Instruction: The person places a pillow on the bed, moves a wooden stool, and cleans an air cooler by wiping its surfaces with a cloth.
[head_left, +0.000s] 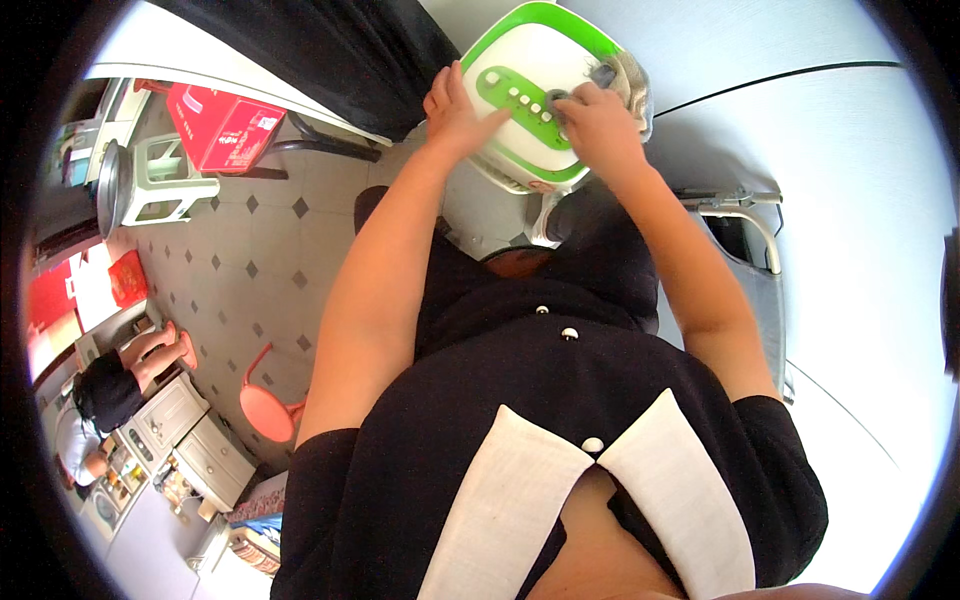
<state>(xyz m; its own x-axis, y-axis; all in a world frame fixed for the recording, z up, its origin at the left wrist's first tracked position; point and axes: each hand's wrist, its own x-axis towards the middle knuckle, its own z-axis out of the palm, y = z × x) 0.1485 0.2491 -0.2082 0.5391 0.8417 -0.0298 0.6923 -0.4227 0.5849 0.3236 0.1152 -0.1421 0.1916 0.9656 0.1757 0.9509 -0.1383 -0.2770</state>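
Before me stands a green-and-white appliance (525, 45) whose top carries a green control panel (504, 84) with several white buttons. My left hand (457, 120) lies around its left edge, with the fingers along the side and the thumb over the top. With bent fingertips, my right hand (600, 124) pinches a small dark grey item (556, 97) against the panel's right end; blur and the fingers hide what it is. Just beyond that hand, a crumpled beige cloth (636, 79) hangs over the appliance's right corner.
Black fabric (360, 52) hangs at the upper left. A folding chair (750, 277) leans by the pale panels at right. On the tiled floor stand a white plastic stool (169, 180), a red box (221, 131) on a support and a pink stool (266, 412). Another person (109, 390) stands by kitchen cabinets.
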